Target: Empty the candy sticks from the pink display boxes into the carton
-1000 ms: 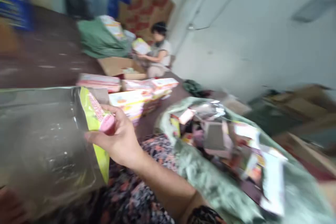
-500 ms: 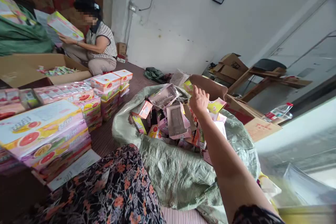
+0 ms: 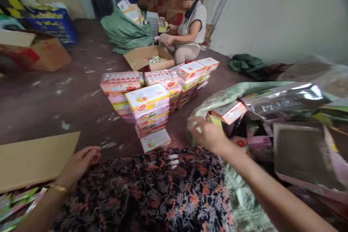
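My left hand [image 3: 84, 156], its fingers curled together and nothing visible in them, is beside the flap of an open cardboard box [image 3: 35, 156]. Slim wrapped sachets [image 3: 20, 203] lie in that box, under my left forearm. Blurred by motion, my right hand [image 3: 208, 134] is bent at the near left rim of a pale green woven sack [image 3: 214, 98]. Whether it touches the rim or holds anything, I cannot tell. Used printed boxes fill the sack, among them an orange-white carton [image 3: 231, 111] and a pink box with a clear window [image 3: 301, 152].
Stacked fruit-printed boxes [image 3: 149, 105] stand on the floor ahead. A co-worker [image 3: 190, 25] sits behind them by an open carton [image 3: 141, 58] of small packets and a green sack [image 3: 127, 36]. At left are a brown carton [image 3: 51, 54] and a blue crate [image 3: 61, 25].
The view has swung left and down. My right hand has come back from over the sack's far side to its near left rim. My left hand has come into view. The co-worker's box is lowered.
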The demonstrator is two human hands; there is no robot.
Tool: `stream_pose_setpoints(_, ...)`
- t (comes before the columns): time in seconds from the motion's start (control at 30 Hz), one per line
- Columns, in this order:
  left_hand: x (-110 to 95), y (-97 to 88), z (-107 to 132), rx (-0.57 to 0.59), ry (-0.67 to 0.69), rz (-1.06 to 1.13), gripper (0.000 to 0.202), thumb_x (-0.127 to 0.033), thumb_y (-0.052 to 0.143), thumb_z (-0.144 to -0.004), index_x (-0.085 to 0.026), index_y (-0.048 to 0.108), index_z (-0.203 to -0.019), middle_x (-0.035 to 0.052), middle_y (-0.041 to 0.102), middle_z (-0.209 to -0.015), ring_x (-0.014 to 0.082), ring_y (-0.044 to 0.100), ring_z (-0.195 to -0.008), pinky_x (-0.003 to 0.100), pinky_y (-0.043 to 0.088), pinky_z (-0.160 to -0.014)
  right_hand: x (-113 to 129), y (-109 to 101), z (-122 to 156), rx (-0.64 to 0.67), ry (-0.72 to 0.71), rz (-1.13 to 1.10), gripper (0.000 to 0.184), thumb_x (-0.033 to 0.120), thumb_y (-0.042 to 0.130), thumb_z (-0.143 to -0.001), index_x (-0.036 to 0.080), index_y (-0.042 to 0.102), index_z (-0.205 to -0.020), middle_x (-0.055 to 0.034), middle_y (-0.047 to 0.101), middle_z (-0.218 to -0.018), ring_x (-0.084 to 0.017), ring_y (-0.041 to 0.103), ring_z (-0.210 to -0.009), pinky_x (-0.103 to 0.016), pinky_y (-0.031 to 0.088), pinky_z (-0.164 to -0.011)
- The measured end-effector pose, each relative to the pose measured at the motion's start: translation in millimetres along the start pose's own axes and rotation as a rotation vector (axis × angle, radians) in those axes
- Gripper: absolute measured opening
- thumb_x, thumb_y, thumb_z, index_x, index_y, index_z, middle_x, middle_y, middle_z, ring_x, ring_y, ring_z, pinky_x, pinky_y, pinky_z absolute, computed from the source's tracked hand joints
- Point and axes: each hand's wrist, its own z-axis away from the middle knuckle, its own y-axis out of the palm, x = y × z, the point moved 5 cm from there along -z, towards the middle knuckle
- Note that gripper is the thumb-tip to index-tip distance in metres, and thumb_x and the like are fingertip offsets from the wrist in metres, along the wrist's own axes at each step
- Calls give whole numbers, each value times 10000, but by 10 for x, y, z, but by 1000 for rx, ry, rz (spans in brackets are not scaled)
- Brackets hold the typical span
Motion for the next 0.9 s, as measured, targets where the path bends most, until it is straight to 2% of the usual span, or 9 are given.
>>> stream_pose_setpoints(0.07,80,199,-144,69,25,-139,397,-414,400,-891,-167,672,-1040,85,759,-981,245,714,-927,345,555,-873,606,788,-281,383,-125,75,315,304,511,-958,187,631,-1225,-118,678,-1201,-251,670,-1073,-352,544,-869)
stream_pose_setpoints(0.13,111,537,-233,206,100,-361,406,-325,361,-912,-162,670,-1119,111,733,-1132,251,685,-1048,357,508,-964,922,1463,-527,542,-161,111,284,262,600,-902,171,666,-1163,-132,694,-1140,-272,684,-1032,-359,555,-831)
stream_pose_setpoints(0.27,238,1156,-159,626,156,-680,415,-187,337,-938,-135,681,-1164,161,690,-1172,287,662,-1108,402,483,-978,953,2576,-845,687,-187,179,505,118,717,-758,126,623,-1255,-202,644,-1235,-311,629,-1149,-392,539,-901)
stream_pose_setpoints(0.33,240,1265,-134,685,182,-648,426,-196,330,-960,-160,663,-1222,150,667,-1208,290,650,-1121,415,477,-984,887,3010,-911,737,-215,201,732,143,789,-700,126,527,-1384,-231,570,-1356,-334,563,-1244,-433,509,-975)
stream_pose_setpoints(0.43,235,1277,-182,679,143,-554,471,-228,277,-998,-161,584,-1350,148,635,-1270,282,638,-1132,422,463,-1008,820,3528,-927,796,-251,228,1014,209,859,-653,160,345,-1526,-239,372,-1549,-357,406,-1400,-516,389,-1112)
stream_pose_setpoints(0.53,255,1282,-228,710,87,-569,487,-228,263,-1005,-160,550,-1392,152,623,-1291,286,619,-1164,435,456,-1023,760,3900,-858,825,-269,249,1184,273,900,-622,140,216,-1578,-252,156,-1632,-379,191,-1507,-569,235,-1191)
stream_pose_setpoints(0.63,254,1345,-206,799,62,-554,478,-228,291,-1002,-188,546,-1404,134,624,-1299,273,617,-1171,427,465,-1017,690,4107,-779,782,-263,247,1283,332,925,-593,118,150,-1593,-276,36,-1635,-395,65,-1529,-553,206,-1201)
stream_pose_setpoints(0.77,256,1404,-167,855,28,-559,481,-225,306,-997,-211,546,-1413,127,623,-1307,268,635,-1140,425,480,-996,648,4187,-802,753,-244,230,1289,427,916,-605,126,149,-1596,-282,114,-1628,-426,135,-1509,-549,291,-1148)
stream_pose_setpoints(0.9,253,1410,-169,851,47,-599,491,-224,284,-998,-233,547,-1413,127,626,-1308,273,647,-1123,427,492,-976,714,4134,-901,706,-253,204,1287,549,902,-578,100,226,-1577,-286,276,-1581,-426,290,-1442,-526,294,-1146)
